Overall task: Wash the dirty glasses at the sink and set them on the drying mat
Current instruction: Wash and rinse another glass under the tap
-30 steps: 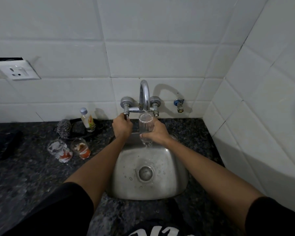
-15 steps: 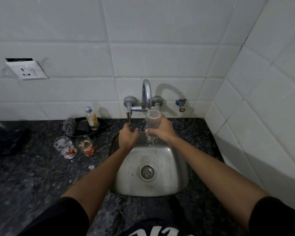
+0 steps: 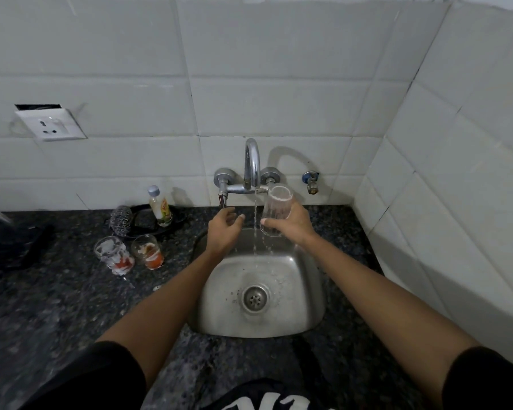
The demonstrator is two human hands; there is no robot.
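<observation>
text: none legible | bottle [image 3: 160,207] label: blurred | shirt [image 3: 267,400] print: cut off

White tiled walls [image 3: 279,69] meeting in a corner at right. Loose white socket [image 3: 51,125] hanging tilted off the left wall. Dark speckled stone counter [image 3: 57,306] below. Dim, even light, soft shadows on the tiles.

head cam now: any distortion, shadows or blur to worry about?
Head view: wide-angle bends the tile lines near the edges; the faucet throws a soft curved shadow on the wall to its right; the glass in the right hand is sharp; the counter's left side is dim.
</observation>
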